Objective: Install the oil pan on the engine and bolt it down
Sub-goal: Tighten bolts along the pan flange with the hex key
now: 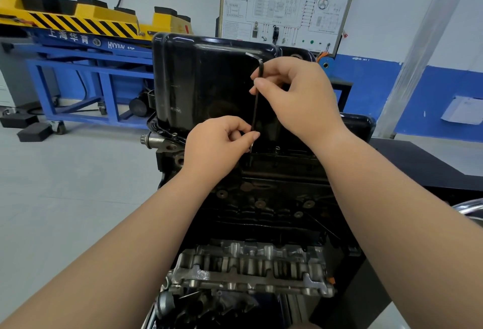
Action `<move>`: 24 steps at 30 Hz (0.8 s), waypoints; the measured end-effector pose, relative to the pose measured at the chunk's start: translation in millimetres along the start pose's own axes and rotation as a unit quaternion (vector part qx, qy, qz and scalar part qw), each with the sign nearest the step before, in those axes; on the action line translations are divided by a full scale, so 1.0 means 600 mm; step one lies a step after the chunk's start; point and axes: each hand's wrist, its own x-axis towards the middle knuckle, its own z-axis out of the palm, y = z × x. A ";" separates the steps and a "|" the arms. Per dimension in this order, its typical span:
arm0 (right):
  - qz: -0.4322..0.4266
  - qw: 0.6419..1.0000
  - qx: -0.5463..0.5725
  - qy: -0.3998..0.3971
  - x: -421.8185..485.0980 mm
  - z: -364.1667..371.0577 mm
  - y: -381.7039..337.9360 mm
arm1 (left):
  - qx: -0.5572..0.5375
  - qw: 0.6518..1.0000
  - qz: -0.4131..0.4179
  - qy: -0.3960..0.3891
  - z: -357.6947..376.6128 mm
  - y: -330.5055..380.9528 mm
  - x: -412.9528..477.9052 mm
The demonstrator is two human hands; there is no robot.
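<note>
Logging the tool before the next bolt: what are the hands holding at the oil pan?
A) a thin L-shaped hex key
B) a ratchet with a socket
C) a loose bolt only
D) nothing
A: the right hand pinches a thin dark L-shaped hex key just below its bend, and the left hand pinches its lower shaft, in front of the black oil pan.

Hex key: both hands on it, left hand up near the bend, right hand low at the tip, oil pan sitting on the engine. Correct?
Hands are swapped. The head view shows the right hand gripping the hex key up near the bend and the left hand pinching it low at the tip. The rest is right: the oil pan sits on the engine.
</note>
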 end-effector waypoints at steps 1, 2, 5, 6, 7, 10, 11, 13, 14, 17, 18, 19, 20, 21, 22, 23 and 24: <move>-0.010 1.000 -0.004 0.001 -0.001 0.001 -0.001 | 0.000 1.000 -0.001 0.000 0.000 0.000 0.000; -0.021 1.000 -0.012 0.004 -0.002 0.002 -0.001 | -0.001 1.000 -0.002 0.001 0.000 0.001 -0.001; -0.034 0.999 -0.029 0.014 -0.001 0.005 0.002 | -0.002 1.000 0.000 0.005 0.000 0.002 -0.002; -0.032 0.999 -0.034 0.014 0.001 0.006 0.004 | -0.003 1.000 0.000 0.005 -0.001 0.003 -0.002; -0.028 0.999 -0.042 0.013 0.002 0.005 0.005 | -0.004 1.000 -0.002 0.003 -0.001 0.003 -0.002; -0.029 0.998 -0.053 0.006 0.006 0.001 0.006 | -0.007 1.000 -0.012 -0.006 -0.001 0.003 -0.001; -0.032 0.998 -0.051 0.003 0.007 -0.002 0.006 | -0.008 1.000 -0.013 -0.006 -0.001 0.003 -0.001; -0.039 0.998 -0.046 -0.008 0.010 -0.009 0.007 | -0.007 1.000 -0.010 -0.004 -0.001 0.003 -0.001; -0.044 0.998 -0.044 -0.014 0.011 -0.012 0.007 | -0.007 1.000 -0.009 -0.003 -0.001 0.003 -0.002; -0.050 0.998 -0.020 -0.031 0.014 -0.018 0.010 | -0.014 1.000 -0.008 -0.005 -0.002 0.002 -0.002; -0.050 0.998 -0.017 -0.038 0.013 -0.019 0.010 | -0.017 1.000 -0.010 -0.007 -0.003 0.002 -0.002; -0.050 0.998 -0.021 -0.044 0.012 -0.019 0.010 | -0.018 1.000 -0.011 -0.009 -0.003 0.002 -0.002; -0.052 0.997 -0.033 -0.052 0.011 -0.018 0.011 | -0.017 1.000 -0.010 -0.011 -0.003 0.002 -0.002; -0.055 0.995 -0.050 -0.061 0.010 -0.018 0.013 | -0.015 1.000 -0.008 -0.012 -0.003 0.003 -0.002; -0.059 0.993 -0.070 -0.070 0.009 -0.018 0.015 | -0.013 1.000 -0.006 -0.012 -0.003 0.003 -0.002; -0.065 0.991 -0.088 -0.080 0.009 -0.017 0.018 | -0.012 1.000 -0.004 -0.012 -0.003 0.003 -0.003; -0.070 0.988 -0.103 -0.091 0.009 -0.018 0.020 | -0.011 1.000 -0.003 -0.011 -0.003 0.003 -0.003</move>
